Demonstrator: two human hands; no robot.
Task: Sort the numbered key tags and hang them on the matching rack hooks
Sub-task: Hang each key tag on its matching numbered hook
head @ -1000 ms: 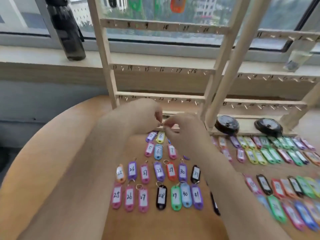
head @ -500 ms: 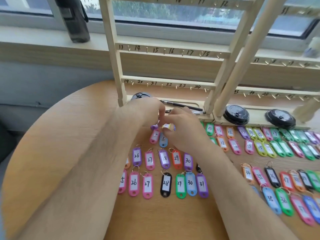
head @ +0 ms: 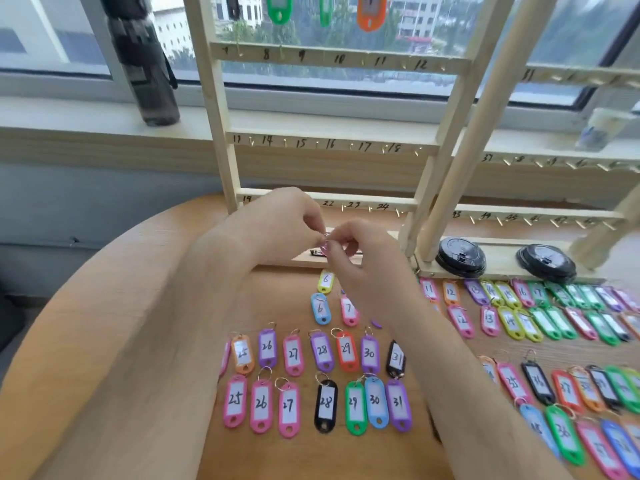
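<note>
1. Head view, hands: the left hand point(head: 277, 225) and the right hand point(head: 363, 261) meet at the centre of the frame, fingertips together. Both pinch one small pinkish tag point(head: 324, 244). Its number cannot be read.
2. Head view, held item: the pinkish tag is off the table point(head: 156, 271), in front of the lowest numbered rung of the wooden rack point(head: 332, 58), near the hooks marked 19 to 24.
3. Head view, rack: an orange tag point(head: 371, 10) and a green tag point(head: 278, 8) hang at the top edge of the frame. The rungs marked 8 to 12 and 13 to 18 show bare hooks.
4. Head view, table: loose tags point(head: 325, 405) lie in rows below the hands, numbered 25 to 31 twice over, with more rows at the right of the frame.
5. Head view, other items: a dark bottle point(head: 145, 60) stands on the sill at upper left. Two black lids point(head: 460, 257) rest on the base of a second rack at the right.
</note>
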